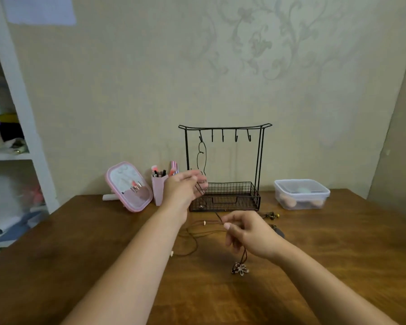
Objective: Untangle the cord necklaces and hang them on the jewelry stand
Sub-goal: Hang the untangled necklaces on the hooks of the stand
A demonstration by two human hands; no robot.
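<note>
Brown wooden table (338, 266): right hand (251, 235) pinches brown cord necklace (240, 268); left hand (183, 188), fingers relaxed, beside black wire jewelry stand (259, 160).

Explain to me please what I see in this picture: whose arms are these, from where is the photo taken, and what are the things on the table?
There is no machine here. A person wears a camera on the head, so the single picture looks forward and down at that person's own two arms.

The black wire frame with hooks is a jewelry stand. One dark cord necklace already hangs on its leftmost hook. The left hand is raised beside the bottom of that necklace; whether it holds the cord is unclear.

The right hand pinches a brown cord necklace, and its flower pendant dangles below the grip. More cord lies loose on the wooden table.

Also on the table: a pink mirror, a pink cup of makeup tools and a clear lidded box.
</note>
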